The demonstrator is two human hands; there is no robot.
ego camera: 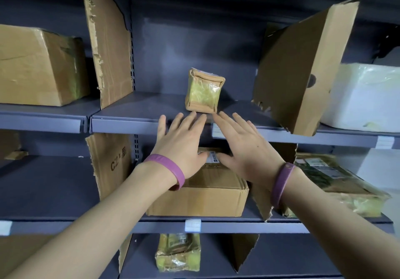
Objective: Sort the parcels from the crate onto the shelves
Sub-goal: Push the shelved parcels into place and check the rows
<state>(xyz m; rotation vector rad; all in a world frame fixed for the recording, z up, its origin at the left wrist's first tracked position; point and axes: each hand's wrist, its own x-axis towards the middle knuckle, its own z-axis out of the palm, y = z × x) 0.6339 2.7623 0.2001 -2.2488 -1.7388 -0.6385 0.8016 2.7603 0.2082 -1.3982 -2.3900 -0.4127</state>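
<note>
Small taped parcel [204, 91] upright on upper shelf [134, 107], middle compartment, near front edge; between left cardboard divider [108, 40] and right cardboard divider [303, 66], touching neither. Left hand [179, 140] and right hand [244, 144] side by side just below parcel; both flat, fingers straight and spread, gripping nothing; fingertips at shelf lip; contact of right index tip with parcel's lower corner not determinable. Purple wristband [168, 168] on left wrist; second wristband [281, 183] on right wrist. Large brown box [39, 66] in left compartment; white foam box [365, 96] in right compartment. Lower shelf [43, 183]: brown carton [207, 196] behind hands; flat taped packet [337, 181] to its right. Bottom shelf [292, 257]: yellowish taped packet [177, 252].
</note>
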